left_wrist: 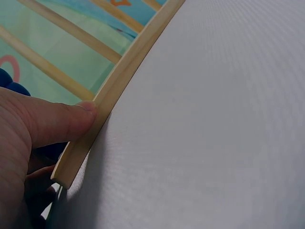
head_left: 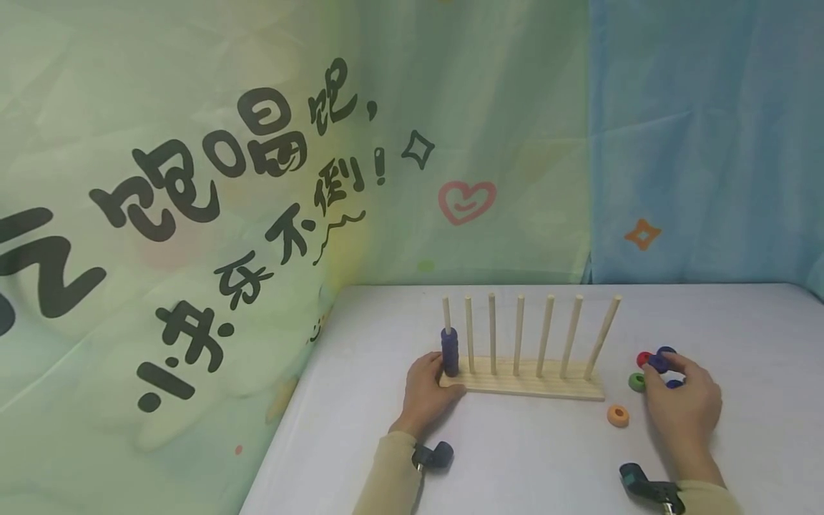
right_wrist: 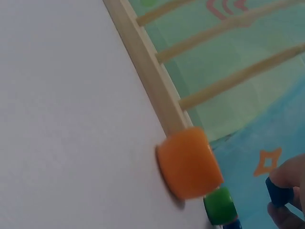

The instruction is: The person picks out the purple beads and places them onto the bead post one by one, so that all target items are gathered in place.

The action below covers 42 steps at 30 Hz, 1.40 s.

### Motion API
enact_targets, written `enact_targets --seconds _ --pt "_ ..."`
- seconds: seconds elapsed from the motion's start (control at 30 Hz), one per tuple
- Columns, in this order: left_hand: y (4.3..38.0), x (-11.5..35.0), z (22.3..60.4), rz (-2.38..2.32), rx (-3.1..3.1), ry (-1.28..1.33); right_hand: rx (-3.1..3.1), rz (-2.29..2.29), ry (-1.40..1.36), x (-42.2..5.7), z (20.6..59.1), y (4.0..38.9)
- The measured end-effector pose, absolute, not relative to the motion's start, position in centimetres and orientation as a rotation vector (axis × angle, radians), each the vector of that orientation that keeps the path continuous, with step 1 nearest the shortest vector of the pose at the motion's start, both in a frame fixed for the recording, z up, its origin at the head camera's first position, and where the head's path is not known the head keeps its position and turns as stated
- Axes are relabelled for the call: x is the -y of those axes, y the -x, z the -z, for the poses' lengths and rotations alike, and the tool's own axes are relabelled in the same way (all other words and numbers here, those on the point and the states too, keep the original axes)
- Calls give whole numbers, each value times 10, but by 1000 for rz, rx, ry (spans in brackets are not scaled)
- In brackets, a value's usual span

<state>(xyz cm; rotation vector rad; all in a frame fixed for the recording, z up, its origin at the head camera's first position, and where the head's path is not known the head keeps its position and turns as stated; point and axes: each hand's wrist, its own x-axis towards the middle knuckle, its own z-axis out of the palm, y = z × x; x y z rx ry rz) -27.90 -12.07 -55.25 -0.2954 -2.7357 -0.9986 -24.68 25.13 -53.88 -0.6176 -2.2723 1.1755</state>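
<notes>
A wooden peg stand [head_left: 528, 386] with several upright pegs stands on the table, and a stack of blue beads [head_left: 450, 352] sits on its leftmost peg. My left hand [head_left: 427, 393] grips the stand's left end, its thumb on the front edge of the base [left_wrist: 112, 90]. Over at the right, my right hand [head_left: 687, 400] pinches a blue bead [right_wrist: 279, 192] between thumb and fingers, held above the loose beads. Near that hand lie a red bead [head_left: 644, 359], a green bead [head_left: 636, 382] and an orange bead [head_left: 618, 415]. More blue beads [head_left: 674, 384] are partly hidden behind the fingers.
The white table [head_left: 528, 458] runs back to a printed curtain [head_left: 476, 143] with dark lettering on the left and a blue panel [head_left: 702, 143] on the right. Each wrist wears a small black camera [head_left: 433, 455].
</notes>
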Motion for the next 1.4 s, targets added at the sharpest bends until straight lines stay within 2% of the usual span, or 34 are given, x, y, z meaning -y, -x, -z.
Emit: enact_targets --seconds 0.33,1.2,1.4 --pt "280 120 552 1022 2731 292 2241 -1087 389 -226 533 244" --pt "277 120 549 1005 2697 308 2394 -1159 396 -190 533 235" --pt "278 121 552 993 2707 309 2412 -1153 304 -180 538 231"
